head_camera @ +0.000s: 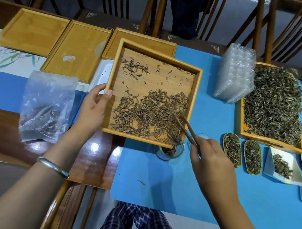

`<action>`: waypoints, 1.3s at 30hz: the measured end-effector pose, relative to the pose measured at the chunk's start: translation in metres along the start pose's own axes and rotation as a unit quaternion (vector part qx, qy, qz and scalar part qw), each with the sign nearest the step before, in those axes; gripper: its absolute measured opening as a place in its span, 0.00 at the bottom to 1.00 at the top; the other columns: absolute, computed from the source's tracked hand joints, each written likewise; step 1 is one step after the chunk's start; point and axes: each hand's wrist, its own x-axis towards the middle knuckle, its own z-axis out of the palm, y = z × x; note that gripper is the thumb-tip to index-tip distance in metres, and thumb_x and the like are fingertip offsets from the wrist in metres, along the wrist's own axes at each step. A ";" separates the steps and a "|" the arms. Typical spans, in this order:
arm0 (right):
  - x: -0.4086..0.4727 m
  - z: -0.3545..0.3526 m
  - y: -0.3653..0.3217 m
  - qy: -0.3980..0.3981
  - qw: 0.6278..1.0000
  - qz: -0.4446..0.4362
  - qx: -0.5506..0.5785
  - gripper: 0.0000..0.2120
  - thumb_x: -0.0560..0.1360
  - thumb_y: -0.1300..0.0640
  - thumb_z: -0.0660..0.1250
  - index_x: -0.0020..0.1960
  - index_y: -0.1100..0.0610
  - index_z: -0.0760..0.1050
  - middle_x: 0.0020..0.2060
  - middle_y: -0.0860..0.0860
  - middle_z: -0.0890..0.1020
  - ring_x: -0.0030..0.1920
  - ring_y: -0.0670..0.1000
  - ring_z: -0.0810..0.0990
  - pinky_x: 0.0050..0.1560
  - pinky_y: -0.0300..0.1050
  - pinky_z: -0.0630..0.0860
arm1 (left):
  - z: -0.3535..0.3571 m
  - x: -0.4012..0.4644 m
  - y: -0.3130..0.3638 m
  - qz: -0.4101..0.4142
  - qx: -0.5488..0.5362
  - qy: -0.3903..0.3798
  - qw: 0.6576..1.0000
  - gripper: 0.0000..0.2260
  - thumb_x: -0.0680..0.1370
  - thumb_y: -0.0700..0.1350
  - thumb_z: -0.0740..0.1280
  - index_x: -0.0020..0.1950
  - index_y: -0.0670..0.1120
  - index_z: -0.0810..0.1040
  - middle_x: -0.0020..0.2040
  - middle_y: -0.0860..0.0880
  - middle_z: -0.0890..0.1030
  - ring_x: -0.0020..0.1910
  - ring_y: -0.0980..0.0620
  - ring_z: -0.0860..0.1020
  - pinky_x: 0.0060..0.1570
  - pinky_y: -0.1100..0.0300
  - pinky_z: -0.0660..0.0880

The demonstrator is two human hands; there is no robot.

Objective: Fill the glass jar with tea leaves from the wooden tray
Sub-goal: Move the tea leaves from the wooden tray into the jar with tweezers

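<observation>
Left hand (pixel 94 105) grips tray (pixel 193 100) edge, tilting its near corner over jar (pixel 169 151) so leaves (pixel 150 114) slide in. Right hand (pixel 209 155) pinches chopsticks (pixel 184 128), raking leaves toward that corner.

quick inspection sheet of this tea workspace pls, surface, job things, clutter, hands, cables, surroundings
surface: blue mat over a dark wooden table.
job's things: wooden tray tilted, its near corner over the glass jar; tea leaves gathered at its low end, some already in the jar.
clutter: three empty trays, plastic bag, stacked clear containers, a full tray of leaves, small sample dishes.
grippers: left hand grips the tray edge; right hand holds wooden chopsticks in the leaves.
cables: nothing seen.
surroundings: wooden chairs behind the table.
</observation>
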 end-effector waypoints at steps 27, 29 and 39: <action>-0.061 -0.016 0.006 -0.086 0.992 0.051 0.083 0.11 0.72 0.60 0.72 0.53 0.58 0.80 0.38 0.50 0.79 0.32 0.53 0.80 0.27 0.47 0.75 | 0.000 0.006 -0.001 0.011 -0.007 -0.019 1.000 0.08 0.82 0.47 0.62 0.61 0.51 0.75 0.42 0.56 0.84 0.41 0.62 0.83 0.41 0.68 0.78; -0.060 -0.017 0.006 -0.073 0.992 0.051 0.092 0.10 0.72 0.59 0.71 0.53 0.57 0.80 0.39 0.49 0.79 0.31 0.51 0.80 0.27 0.45 0.74 | 0.000 0.007 -0.001 0.013 -0.003 -0.019 1.000 0.10 0.82 0.48 0.62 0.62 0.50 0.74 0.44 0.55 0.83 0.42 0.62 0.82 0.42 0.67 0.78; -0.007 -0.007 -0.023 -0.050 0.994 -0.023 0.093 0.15 0.74 0.57 0.71 0.60 0.57 0.77 0.44 0.52 0.80 0.36 0.54 0.80 0.29 0.48 0.76 | 0.001 0.014 0.003 0.013 0.017 -0.014 1.000 0.10 0.82 0.48 0.62 0.62 0.49 0.75 0.42 0.56 0.82 0.38 0.65 0.80 0.41 0.65 0.76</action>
